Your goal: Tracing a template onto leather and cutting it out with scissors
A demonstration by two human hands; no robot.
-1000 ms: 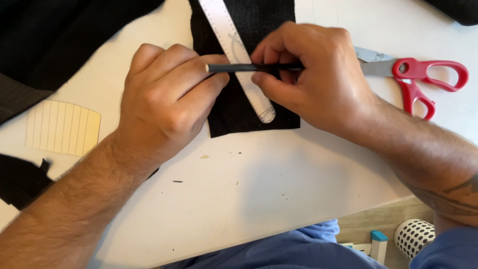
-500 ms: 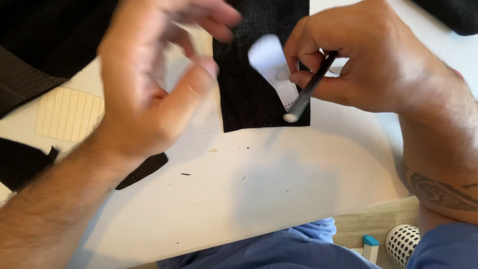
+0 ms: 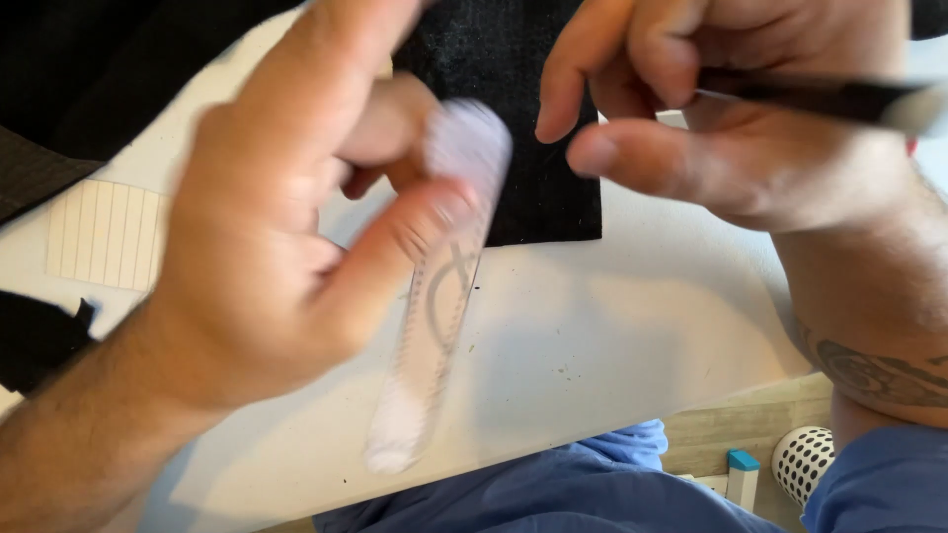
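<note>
White table top (image 3: 612,345) was seen w/ small dark specks; black fabric piece (image 3: 523,128) was laid flat at its far side, lower edge straight. More black cloth (image 3: 109,79) was noted at far left, a dark scrap (image 3: 39,341) at the left edge. Pale ribbed card (image 3: 104,235) was lying flat on the table, left of the hands. Wood floor strip (image 3: 750,424) was visible below the table edge at lower right; a white perforated basket (image 3: 805,459) was stood there, contents not discernible, w/ a small teal-topped block (image 3: 743,472) just beside it.

Left hand (image 3: 267,247) was raised above the table, blurred; clear plastic ruler (image 3: 434,296) was pinched betw. thumb and fingers, hanging down over the table. Right hand (image 3: 731,128) was held over the fabric, fingers curled around a dark pen-like tool (image 3: 839,97), index finger and thumb loosely extended
</note>
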